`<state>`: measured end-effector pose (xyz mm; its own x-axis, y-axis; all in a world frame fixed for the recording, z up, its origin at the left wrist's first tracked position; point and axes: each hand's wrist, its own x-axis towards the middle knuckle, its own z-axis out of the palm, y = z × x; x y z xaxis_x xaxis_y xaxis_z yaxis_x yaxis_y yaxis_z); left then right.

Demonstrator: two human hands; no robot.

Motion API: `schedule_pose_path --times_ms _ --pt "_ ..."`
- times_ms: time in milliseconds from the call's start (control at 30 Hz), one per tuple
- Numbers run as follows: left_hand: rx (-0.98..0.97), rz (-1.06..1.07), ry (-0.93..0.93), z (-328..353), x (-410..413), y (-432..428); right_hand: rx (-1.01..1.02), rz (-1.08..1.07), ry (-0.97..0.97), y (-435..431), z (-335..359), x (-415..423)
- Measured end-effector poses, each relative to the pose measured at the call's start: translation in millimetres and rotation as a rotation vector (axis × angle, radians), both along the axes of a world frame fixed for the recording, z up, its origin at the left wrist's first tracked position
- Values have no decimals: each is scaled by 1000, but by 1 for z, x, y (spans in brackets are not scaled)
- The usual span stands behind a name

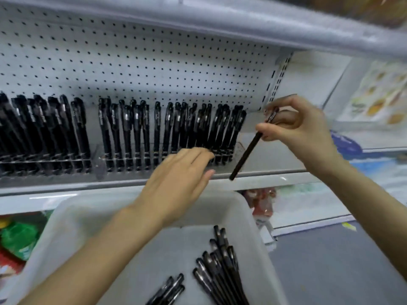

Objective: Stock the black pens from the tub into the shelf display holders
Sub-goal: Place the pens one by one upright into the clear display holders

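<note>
Loose black pens lie in the tub, and beyond them the left hand, fingers straight and close together, could nudge the crowded display holders, while the pen pinched near its cap by the right hand might slip.

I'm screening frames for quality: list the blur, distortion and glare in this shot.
Head view: the wide lens bows the top shelf; blur smears the left hand and the displayed pens; the pen in the right hand reads clearer; light is even, with small glints on the shelf lip.
</note>
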<state>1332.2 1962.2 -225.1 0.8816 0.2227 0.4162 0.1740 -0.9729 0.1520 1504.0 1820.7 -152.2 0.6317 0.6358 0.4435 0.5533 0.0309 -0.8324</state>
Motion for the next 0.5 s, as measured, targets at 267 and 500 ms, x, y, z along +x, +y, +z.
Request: schedule_pose_path --times_ms 267,500 --pt "88 13 49 -12 23 1 110 -182 -218 12 1 42" --pt "-3 -14 88 -13 21 5 142 -196 -229 29 -8 52"
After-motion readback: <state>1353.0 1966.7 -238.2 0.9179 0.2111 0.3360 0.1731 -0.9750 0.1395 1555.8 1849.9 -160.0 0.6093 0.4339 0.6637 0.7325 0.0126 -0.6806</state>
